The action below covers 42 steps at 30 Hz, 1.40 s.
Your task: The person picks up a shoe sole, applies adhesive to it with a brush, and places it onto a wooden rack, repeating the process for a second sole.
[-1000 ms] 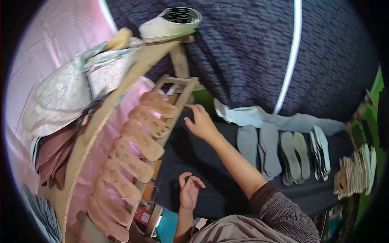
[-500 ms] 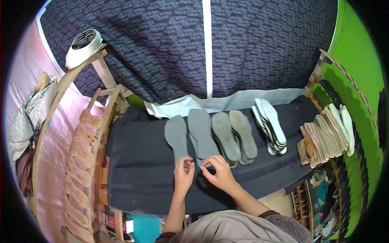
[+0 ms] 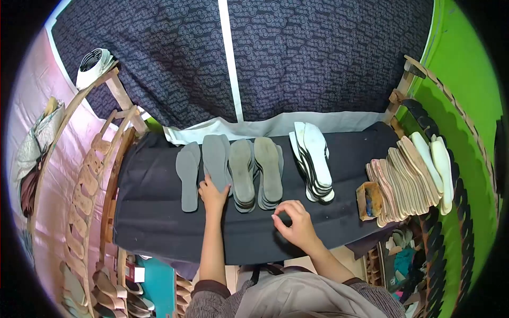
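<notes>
On the black cloth lie several stacks of shoe insoles. My left hand [image 3: 213, 195] rests on the lower end of the grey insoles [image 3: 214, 153], its fingers spread. At their left is another grey pair [image 3: 187, 177]. To the right are two olive-grey stacks [image 3: 243, 175], [image 3: 268, 169]. My right hand [image 3: 295, 221] hovers below and right of these stacks, thumb and forefinger curled toward each other in a ring with a gap, nothing visible between them. A white insole stack [image 3: 316, 153] lies farther right.
A row of beige insoles [image 3: 405, 177] stands at the table's right end beside a small box [image 3: 368, 201]. Wooden racks [image 3: 85, 185] with cut pieces flank the left side. A dark patterned curtain [image 3: 318, 58] hangs behind the black-covered table [image 3: 159, 228].
The view has shifted right. My left hand has moved up onto the grey insoles and opened. My right hand has moved away from them to the right. The leftmost grey pieces now lie apart from my hands.
</notes>
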Tool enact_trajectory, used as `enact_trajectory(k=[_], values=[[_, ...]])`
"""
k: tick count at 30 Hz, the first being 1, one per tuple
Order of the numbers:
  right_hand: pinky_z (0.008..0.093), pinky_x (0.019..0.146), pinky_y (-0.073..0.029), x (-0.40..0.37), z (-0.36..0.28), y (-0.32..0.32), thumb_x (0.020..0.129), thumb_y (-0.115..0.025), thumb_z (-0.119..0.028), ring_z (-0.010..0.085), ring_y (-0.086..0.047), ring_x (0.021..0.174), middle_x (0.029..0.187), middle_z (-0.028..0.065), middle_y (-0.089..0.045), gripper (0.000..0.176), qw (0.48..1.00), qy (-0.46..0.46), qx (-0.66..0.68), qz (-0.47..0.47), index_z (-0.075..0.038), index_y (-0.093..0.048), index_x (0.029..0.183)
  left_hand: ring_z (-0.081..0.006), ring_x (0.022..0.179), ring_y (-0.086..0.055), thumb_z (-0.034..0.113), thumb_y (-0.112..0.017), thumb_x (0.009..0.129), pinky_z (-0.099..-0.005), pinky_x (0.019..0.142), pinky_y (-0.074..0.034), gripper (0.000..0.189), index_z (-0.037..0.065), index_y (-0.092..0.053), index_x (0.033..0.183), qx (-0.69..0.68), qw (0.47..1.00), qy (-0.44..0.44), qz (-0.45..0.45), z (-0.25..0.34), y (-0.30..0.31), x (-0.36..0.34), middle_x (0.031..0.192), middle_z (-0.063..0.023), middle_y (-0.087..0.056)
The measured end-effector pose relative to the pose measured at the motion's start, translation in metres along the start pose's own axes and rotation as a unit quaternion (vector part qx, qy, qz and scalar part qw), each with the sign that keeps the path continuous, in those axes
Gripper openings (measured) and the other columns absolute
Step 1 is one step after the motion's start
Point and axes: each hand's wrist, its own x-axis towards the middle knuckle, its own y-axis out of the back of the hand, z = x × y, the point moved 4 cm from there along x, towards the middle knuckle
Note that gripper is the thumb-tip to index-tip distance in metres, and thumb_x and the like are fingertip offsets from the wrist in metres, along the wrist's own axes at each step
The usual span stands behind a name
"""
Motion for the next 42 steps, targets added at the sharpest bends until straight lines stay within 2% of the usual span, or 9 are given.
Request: enact_trajectory(k=[14,18,20,22,26,28,30,38,42], values=[[0.0331,0.078,-0.048,-0.016,0.009,0.041,0.075,-0.065,-0.005,0.0245,-0.061,0.089,0.089,0.0107,-0.063,0.015,0.995,-0.076,0.046,0.053,-0.002,-0.06,0.089,-0.037,0.102,-0.052,0.017,-0.063,0.08,-0.0405,0.089,-0.043,0.077,0.002,-0.021,0.142,-0.09,0.99,-0.015,0.105,-0.012,0.044,-0.01,0.117,-0.0259,-0.048],[0.0329,0.086,-0.045,-0.01,0.014,0.043,0.079,-0.067,-0.01,0.0244,-0.059,0.1,0.101,0.0128,-0.061,0.036,0.982,-0.124,0.127,0.059,-0.003,-0.055,0.112,-0.0212,0.091,-0.055,0.021,-0.06,0.086,-0.0323,0.077,-0.049,0.07,0.005,-0.022,0.142,-0.642,0.731,0.033,-0.229,0.082,0.051,-0.081,0.123,-0.0137,-0.043],[0.035,0.093,-0.042,-0.006,0.01,0.042,0.082,-0.067,-0.014,0.0235,-0.056,0.108,0.113,0.0168,-0.057,0.065,0.977,-0.089,0.183,0.057,-0.003,-0.032,0.136,-0.0238,0.098,-0.054,0.023,-0.057,0.088,-0.0385,0.081,-0.05,0.066,0.007,-0.022,0.141,-0.73,0.547,-0.029,-0.409,0.113,0.032,-0.114,0.128,-0.0116,-0.039],[0.0373,0.094,-0.042,-0.013,0.028,0.033,0.082,-0.067,-0.014,0.0243,-0.055,0.108,0.12,0.0183,-0.052,0.084,0.965,-0.109,0.23,0.063,-0.004,-0.011,0.144,-0.0253,0.109,-0.05,0.023,-0.056,0.089,-0.0436,0.087,-0.047,0.063,0.009,-0.022,0.14,-0.703,0.493,0.005,-0.513,0.131,0.01,-0.142,0.134,-0.0105,-0.035],[0.0304,0.095,-0.039,-0.034,0.049,0.038,0.085,-0.058,0.0,0.0204,-0.048,0.113,0.12,0.0155,-0.046,0.076,0.898,-0.222,0.345,0.16,-0.006,-0.013,0.145,-0.0239,0.126,-0.037,0.02,-0.052,0.091,-0.038,0.099,-0.038,0.06,0.013,-0.019,0.141,-0.51,0.548,-0.061,-0.66,0.141,-0.029,-0.154,0.135,-0.0121,-0.034],[0.0387,0.092,-0.042,-0.036,0.037,0.06,0.074,-0.07,-0.01,0.0338,-0.05,0.108,0.114,0.0195,-0.05,0.075,0.968,-0.142,-0.012,0.206,-0.001,-0.032,0.137,-0.0193,0.119,-0.043,0.027,-0.049,0.093,-0.0337,0.097,-0.038,0.053,0.009,-0.026,0.137,-0.481,0.541,-0.092,-0.684,0.151,-0.042,-0.145,0.132,-0.0131,-0.038],[0.0391,0.091,-0.042,-0.043,0.037,0.057,0.076,-0.07,-0.013,0.0346,-0.05,0.105,0.117,0.0201,-0.047,0.073,0.965,-0.188,-0.005,0.181,-0.001,-0.032,0.137,-0.0213,0.12,-0.043,0.042,-0.042,0.095,-0.0353,0.1,-0.035,0.053,0.007,-0.029,0.134,-0.562,0.555,-0.01,-0.613,0.171,-0.04,-0.132,0.133,-0.0126,-0.039],[0.0393,0.096,-0.035,-0.053,0.046,0.041,0.072,-0.073,-0.019,0.0332,-0.041,0.114,0.121,0.0165,-0.046,0.065,0.981,-0.159,-0.099,0.044,-0.005,-0.046,0.13,-0.0364,0.118,-0.047,0.072,-0.016,0.086,-0.0508,0.099,-0.039,0.086,0.007,-0.029,0.14,-0.725,0.388,0.156,-0.548,0.17,-0.08,-0.142,0.135,-0.0193,-0.042],[0.04,0.094,-0.035,-0.068,0.031,0.104,0.069,-0.075,-0.014,0.0339,-0.041,0.112,0.122,0.0161,-0.045,0.051,0.927,-0.105,-0.308,0.185,-0.011,-0.057,0.117,-0.031,0.096,-0.059,0.076,-0.014,0.082,-0.0478,0.09,-0.047,0.092,0.005,-0.031,0.137,-0.761,0.276,0.191,-0.555,0.164,-0.075,-0.133,0.123,-0.0208,-0.05]])
